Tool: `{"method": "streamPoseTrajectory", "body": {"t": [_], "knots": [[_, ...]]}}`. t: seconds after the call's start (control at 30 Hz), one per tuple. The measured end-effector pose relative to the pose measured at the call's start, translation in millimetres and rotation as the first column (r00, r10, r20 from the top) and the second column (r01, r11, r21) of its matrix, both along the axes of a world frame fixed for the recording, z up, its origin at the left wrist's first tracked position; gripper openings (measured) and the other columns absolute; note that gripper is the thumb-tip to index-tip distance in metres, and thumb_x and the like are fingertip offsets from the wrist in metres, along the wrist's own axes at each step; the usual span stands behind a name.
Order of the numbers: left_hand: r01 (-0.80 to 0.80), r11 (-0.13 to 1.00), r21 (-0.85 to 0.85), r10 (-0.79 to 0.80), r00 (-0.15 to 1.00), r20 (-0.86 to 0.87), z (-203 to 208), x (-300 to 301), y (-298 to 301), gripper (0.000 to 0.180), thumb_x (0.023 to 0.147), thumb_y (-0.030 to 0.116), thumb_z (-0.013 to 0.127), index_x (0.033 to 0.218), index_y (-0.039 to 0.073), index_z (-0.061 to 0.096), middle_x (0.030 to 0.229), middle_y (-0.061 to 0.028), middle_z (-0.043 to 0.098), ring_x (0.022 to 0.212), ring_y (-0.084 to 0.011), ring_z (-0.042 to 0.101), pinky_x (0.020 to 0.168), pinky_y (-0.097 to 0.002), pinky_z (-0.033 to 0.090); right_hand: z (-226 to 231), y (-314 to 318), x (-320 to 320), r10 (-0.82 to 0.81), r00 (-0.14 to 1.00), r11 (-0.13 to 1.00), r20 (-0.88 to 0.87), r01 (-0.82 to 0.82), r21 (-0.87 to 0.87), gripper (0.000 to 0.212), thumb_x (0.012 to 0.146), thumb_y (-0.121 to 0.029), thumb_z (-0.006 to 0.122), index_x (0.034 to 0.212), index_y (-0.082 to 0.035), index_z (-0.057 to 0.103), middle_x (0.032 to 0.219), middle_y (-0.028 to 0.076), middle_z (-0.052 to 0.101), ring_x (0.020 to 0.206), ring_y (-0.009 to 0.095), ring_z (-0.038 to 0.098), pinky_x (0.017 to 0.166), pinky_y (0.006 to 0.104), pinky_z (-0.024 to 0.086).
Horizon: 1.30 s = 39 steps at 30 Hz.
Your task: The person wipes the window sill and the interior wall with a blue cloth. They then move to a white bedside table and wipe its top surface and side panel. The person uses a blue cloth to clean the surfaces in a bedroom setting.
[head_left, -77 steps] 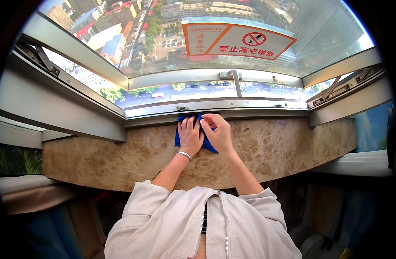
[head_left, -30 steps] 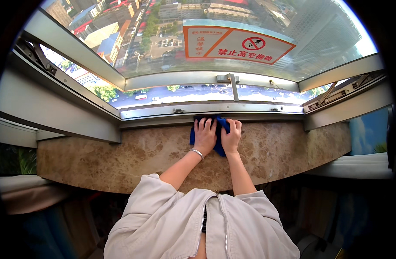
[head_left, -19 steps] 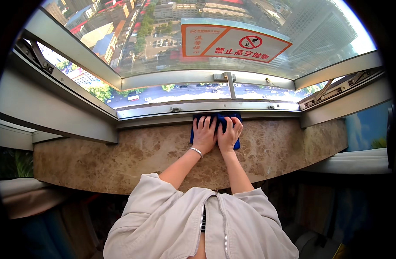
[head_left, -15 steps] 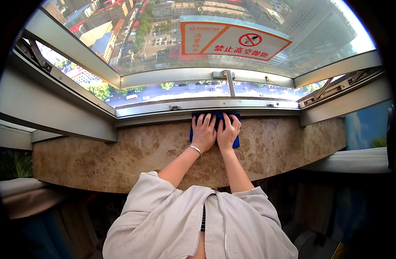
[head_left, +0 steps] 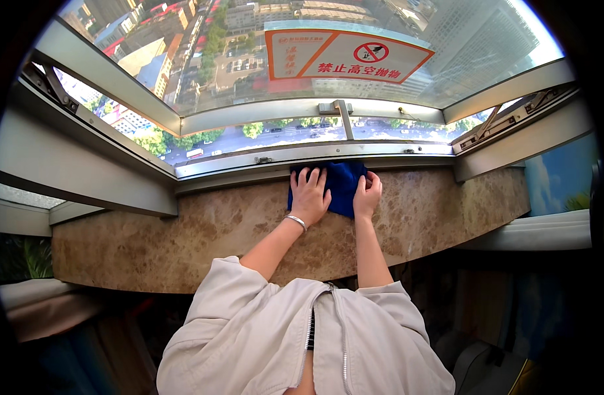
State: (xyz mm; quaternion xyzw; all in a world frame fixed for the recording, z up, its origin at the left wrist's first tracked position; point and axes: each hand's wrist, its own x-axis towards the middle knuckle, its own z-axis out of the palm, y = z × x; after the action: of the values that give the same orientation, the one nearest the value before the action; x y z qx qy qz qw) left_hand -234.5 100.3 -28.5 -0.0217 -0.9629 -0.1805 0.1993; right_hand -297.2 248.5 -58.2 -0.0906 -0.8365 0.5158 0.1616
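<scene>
A dark blue cloth (head_left: 342, 189) lies on the brown marbled windowsill (head_left: 216, 237), up against the foot of the window frame. On its left part rests my left hand (head_left: 308, 199), fingers stretched out and slightly apart, with a silver bangle at the wrist. At the cloth's right edge my right hand (head_left: 366, 199) has its fingers curled in, gripping the fabric. Between the two hands the middle of the cloth shows, a little rumpled. The fingertips of both hands point toward the frame.
Beyond the sill a window sash (head_left: 256, 121) is tilted outward, with a street far below the gap. Its handle (head_left: 345, 120) hangs near the centre. A white and orange warning sticker (head_left: 355, 58) is on the glass. Curtains (head_left: 546, 232) flank the sill.
My right hand has shifted right, away from my left, to the cloth's right edge, and its fingers have curled. More of the cloth now shows between my hands. My left hand has hardly moved.
</scene>
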Motion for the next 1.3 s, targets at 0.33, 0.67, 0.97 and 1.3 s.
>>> {"method": "streamPoseTrajectory", "body": {"t": [0.33, 0.67, 0.97, 1.3], "knots": [[0.007, 1.0, 0.004, -0.007, 1.0, -0.017, 0.8, 1.4, -5.8, 0.047, 0.078, 0.026, 0.059, 0.12, 0.007, 0.053, 0.119, -0.0087, 0.044, 0.113, -0.0294, 0.037, 0.099, -0.0537, 0.027, 31.2, 10.5, -22.6, -0.065, 0.992, 0.99, -0.106, 0.077, 0.119, 0.012, 0.078, -0.013, 0.065, 0.086, -0.005, 0.061, 0.061, 0.005, 0.056, 0.052, 0.019, 0.053, 0.054, 0.0322, 0.045], [0.028, 0.998, 0.056, -0.024, 0.997, -0.068, -9.8, -3.0, -10.6, 0.042, 0.079, 0.02, 0.058, 0.12, 0.01, 0.054, 0.121, -0.007, 0.045, 0.114, -0.0273, 0.038, 0.098, -0.0515, 0.028, 13.4, -12.1, -8.5, 0.328, 0.874, 0.806, -0.358, -0.061, 0.589, 0.029, 0.078, -0.011, 0.061, 0.106, -0.004, 0.055, 0.096, 0.014, 0.054, 0.092, 0.034, 0.052, 0.081, 0.0414, 0.043], [0.089, 0.995, -0.037, -0.088, 0.996, 0.018, -3.5, -8.5, 12.1, 0.048, 0.077, 0.024, 0.06, 0.123, 0.01, 0.052, 0.126, -0.008, 0.04, 0.117, -0.0303, 0.035, 0.1, -0.0552, 0.026, 17.9, -7.4, -4.8, 0.369, 0.878, 0.747, -0.304, -0.085, 0.66, 0.04, 0.071, -0.019, 0.065, 0.107, -0.006, 0.056, 0.101, 0.016, 0.05, 0.094, 0.036, 0.049, 0.083, 0.0446, 0.042], [0.129, 0.989, -0.067, -0.133, 0.989, -0.058, -10.1, -50.6, 83.7, 0.044, 0.075, 0.022, 0.058, 0.117, 0.009, 0.054, 0.125, -0.0077, 0.043, 0.116, -0.0294, 0.037, 0.096, -0.0548, 0.029, 8.6, 51.3, -42.9, 0.362, 0.853, 0.8, -0.376, -0.076, 0.595, 0.032, 0.069, -0.011, 0.059, 0.1, -0.005, 0.059, 0.099, 0.017, 0.053, 0.094, 0.038, 0.05, 0.082, 0.0443, 0.044]]}}
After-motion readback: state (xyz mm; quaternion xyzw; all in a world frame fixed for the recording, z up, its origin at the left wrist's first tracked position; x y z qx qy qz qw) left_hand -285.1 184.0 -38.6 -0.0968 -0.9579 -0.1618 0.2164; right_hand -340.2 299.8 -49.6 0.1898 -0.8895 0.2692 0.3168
